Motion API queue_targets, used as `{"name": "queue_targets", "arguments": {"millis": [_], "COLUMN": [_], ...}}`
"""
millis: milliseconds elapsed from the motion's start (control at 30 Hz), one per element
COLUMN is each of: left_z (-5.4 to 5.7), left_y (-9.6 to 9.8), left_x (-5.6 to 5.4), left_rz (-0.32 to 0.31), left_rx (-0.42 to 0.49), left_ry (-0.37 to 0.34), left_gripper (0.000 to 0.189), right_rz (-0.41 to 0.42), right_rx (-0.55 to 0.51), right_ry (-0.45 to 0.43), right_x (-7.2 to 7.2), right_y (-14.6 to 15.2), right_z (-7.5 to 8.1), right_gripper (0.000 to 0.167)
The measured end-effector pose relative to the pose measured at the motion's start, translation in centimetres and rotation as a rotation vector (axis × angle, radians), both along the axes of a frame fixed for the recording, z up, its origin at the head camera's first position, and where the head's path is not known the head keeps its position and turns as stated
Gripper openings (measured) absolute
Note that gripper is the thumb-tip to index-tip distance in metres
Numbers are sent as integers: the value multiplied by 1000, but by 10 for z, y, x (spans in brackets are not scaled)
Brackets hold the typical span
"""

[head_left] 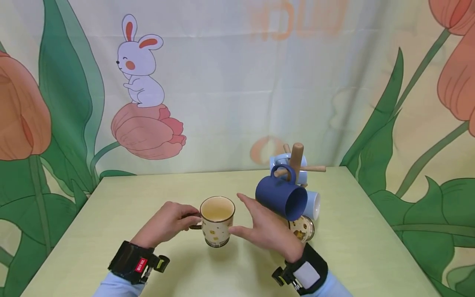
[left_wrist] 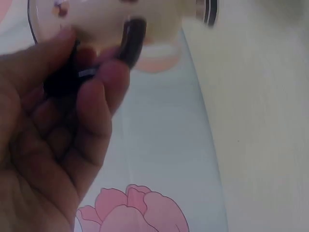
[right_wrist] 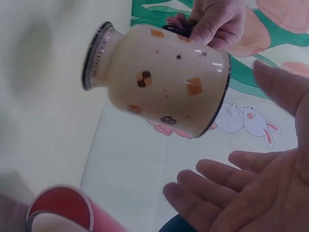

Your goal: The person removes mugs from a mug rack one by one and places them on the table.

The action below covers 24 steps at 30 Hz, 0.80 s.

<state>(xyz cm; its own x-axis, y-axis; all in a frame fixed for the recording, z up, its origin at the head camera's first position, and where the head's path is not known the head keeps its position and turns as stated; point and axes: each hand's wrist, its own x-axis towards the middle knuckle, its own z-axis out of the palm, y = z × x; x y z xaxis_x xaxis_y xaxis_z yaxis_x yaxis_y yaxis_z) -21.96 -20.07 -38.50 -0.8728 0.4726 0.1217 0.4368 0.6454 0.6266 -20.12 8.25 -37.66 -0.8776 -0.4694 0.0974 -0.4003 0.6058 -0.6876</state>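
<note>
A cream mug (head_left: pixel 218 225) with small brown and orange motifs and a dark rim is held upright, seemingly just above the table. My left hand (head_left: pixel 168 222) grips its dark handle (left_wrist: pixel 133 41) between thumb and curled fingers. On the mug's other side is my right hand (head_left: pixel 265 225), fingers extended and thumb spread. In the right wrist view, a gap shows between the right hand's fingers (right_wrist: pixel 207 193) and the mug. A dark blue mug (head_left: pixel 276 194) hangs by its handle on a wooden mug tree (head_left: pixel 297 159), just beyond the right hand.
Light blue mugs (head_left: pixel 312 205) are also at the mug tree, with another patterned cream mug (head_left: pixel 302 229) low down, partly hidden by my right wrist. A pink mug (right_wrist: pixel 104 212) shows in the right wrist view. The pale table (head_left: pixel 148 272) meets a printed cloth backdrop (head_left: pixel 222 103).
</note>
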Motion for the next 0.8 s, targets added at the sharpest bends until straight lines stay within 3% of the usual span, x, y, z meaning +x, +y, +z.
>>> {"name": "queue_targets", "arguments": {"millis": [267, 467, 800], "left_z": [-16, -28, -38], "left_y": [-9, -16, -30], "left_x": [-6, -11, -18], "left_rz": [282, 467, 659], "left_rx": [-20, -16, -10], "left_ry": [151, 161, 153], "left_gripper": [11, 18, 26], "right_rz": [22, 12, -7], "right_rx": [45, 63, 104], "right_ry": [-44, -69, -86], "right_x": [4, 6, 7], "right_y": [5, 6, 9], "right_z": [-18, -25, -37], "right_gripper": [100, 99, 99]}}
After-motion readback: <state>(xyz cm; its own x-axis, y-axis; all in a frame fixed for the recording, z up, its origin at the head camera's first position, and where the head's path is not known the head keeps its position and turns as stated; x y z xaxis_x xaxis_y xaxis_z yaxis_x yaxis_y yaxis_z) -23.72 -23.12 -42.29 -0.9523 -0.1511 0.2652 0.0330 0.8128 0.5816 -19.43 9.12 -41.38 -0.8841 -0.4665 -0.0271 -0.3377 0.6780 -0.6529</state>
